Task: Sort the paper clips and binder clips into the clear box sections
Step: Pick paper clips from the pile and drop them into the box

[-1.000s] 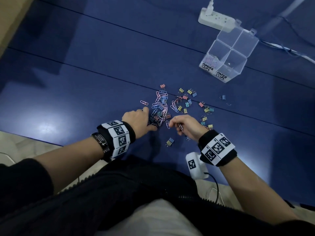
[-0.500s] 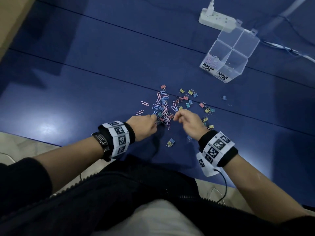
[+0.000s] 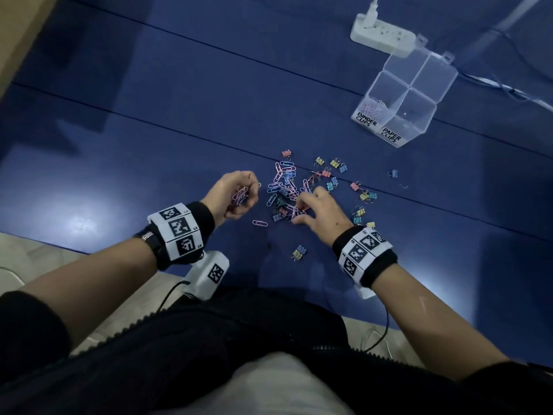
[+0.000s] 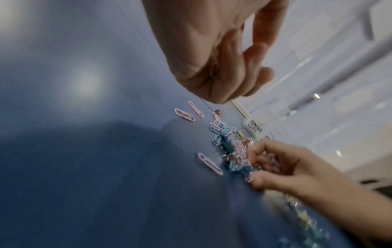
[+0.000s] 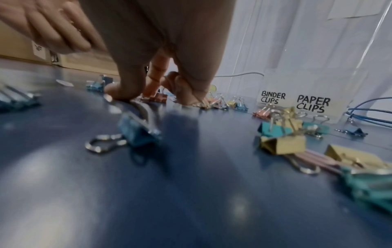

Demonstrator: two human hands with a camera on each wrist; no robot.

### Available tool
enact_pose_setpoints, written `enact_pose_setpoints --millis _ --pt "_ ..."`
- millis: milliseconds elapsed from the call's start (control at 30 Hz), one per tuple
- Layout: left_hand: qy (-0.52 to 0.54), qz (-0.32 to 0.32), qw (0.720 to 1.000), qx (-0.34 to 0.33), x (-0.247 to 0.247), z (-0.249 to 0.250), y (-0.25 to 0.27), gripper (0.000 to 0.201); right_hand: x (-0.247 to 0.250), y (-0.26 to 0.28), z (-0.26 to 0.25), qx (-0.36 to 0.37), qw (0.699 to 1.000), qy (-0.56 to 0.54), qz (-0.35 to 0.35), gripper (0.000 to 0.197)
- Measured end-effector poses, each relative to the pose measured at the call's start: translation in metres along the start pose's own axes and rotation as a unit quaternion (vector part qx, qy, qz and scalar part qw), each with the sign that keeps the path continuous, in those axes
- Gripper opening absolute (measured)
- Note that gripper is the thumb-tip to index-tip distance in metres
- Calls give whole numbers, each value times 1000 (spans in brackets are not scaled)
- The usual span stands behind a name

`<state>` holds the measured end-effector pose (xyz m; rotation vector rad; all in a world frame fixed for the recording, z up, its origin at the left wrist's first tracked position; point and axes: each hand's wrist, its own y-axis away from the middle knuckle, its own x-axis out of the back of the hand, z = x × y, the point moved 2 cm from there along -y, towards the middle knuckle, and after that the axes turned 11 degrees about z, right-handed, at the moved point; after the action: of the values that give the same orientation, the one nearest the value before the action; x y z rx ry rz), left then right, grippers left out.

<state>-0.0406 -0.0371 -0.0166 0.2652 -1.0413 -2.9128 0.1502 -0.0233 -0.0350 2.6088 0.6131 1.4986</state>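
Observation:
A mixed pile of pink and blue paper clips (image 3: 285, 182) and small coloured binder clips (image 3: 363, 196) lies on the blue table. My left hand (image 3: 248, 193) is turned palm up just left of the pile and cups a bunch of pink paper clips (image 3: 240, 196). My right hand (image 3: 297, 212) reaches down into the near side of the pile, thumb and fingers pinching pink paper clips (image 4: 269, 158). The clear box (image 3: 431, 85) stands far right, labelled BINDER CLIPS (image 5: 273, 97) and PAPER CLIPS (image 5: 312, 103). Pink paper clips (image 3: 372, 108) lie in the section behind the BINDER CLIPS label.
A white power strip (image 3: 384, 37) sits behind the box, and cables (image 3: 508, 88) trail off to the right. One pink paper clip (image 3: 259, 223) and a binder clip (image 3: 299, 252) lie apart near the table's front edge. Blue (image 5: 137, 132) and yellow binder clips (image 5: 283, 144) lie beside my right wrist.
My left hand has drawn back left from the pile and turned palm up with pink paper clips in it. My right hand has stayed at the pile, its fingers now spread down into it.

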Motion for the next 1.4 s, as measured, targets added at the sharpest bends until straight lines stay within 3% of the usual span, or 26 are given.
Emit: enact_pose_setpoints --millis 67,100,167,267,500,567,600,667,733,767,833,933,1033,1067,1133,1200,1267,1400 --pt "-159 46 985 -50 1 -2 -2 25 -1 -2 0 -2 1000 -2 5 25" --pt "-267 61 957 -90 2 -3 -3 32 -2 -1 1 -2 1000 -1 6 23" --pt "-457 52 876 -145 6 -7 -4 29 -4 0 2 3 1000 0 12 23" --pt "-613 -3 772 -168 6 -11 -2 31 -4 3 4 9 1000 6 24 25" --pt "-674 -58 716 -174 -3 -14 -5 17 3 3 8 -41 997 19 57 38" --pt "-658 -71 730 -172 -2 -15 -7 18 6 2 11 -68 995 6 68 32" --pt "-627 -65 757 -171 -1 -15 -8 22 7 2 13 -75 994 -2 73 27" --pt "-513 -30 847 -140 5 -11 -11 30 8 2 16 -86 993 -18 79 17" --pt "-307 6 949 -79 8 -4 -11 24 8 4 18 -91 992 -23 84 10" --pt "-206 20 977 -52 8 -1 -11 25 7 5 18 -86 993 -13 84 9" --pt "-84 46 995 -25 7 4 -11 28 5 6 19 -67 995 22 71 9" --pt "-56 47 997 -36 4 10 -11 24 5 7 19 -65 995 21 67 8" --pt "-177 51 981 -55 4 10 -18 27 14 8 24 -98 987 -47 116 6" --pt "-251 69 962 -80 5 9 -21 35 18 8 26 -109 982 -72 135 10" --pt "-403 102 898 -144 7 9 -24 41 24 10 29 -131 970 -127 163 17" --pt "-495 90 850 -160 11 11 -24 34 30 11 32 -161 955 -180 175 23" --pt "-541 63 828 -134 17 11 -26 34 34 11 36 -187 937 -233 181 32" --pt "-577 37 806 -127 20 11 -29 53 39 11 36 -210 910 -309 178 33"
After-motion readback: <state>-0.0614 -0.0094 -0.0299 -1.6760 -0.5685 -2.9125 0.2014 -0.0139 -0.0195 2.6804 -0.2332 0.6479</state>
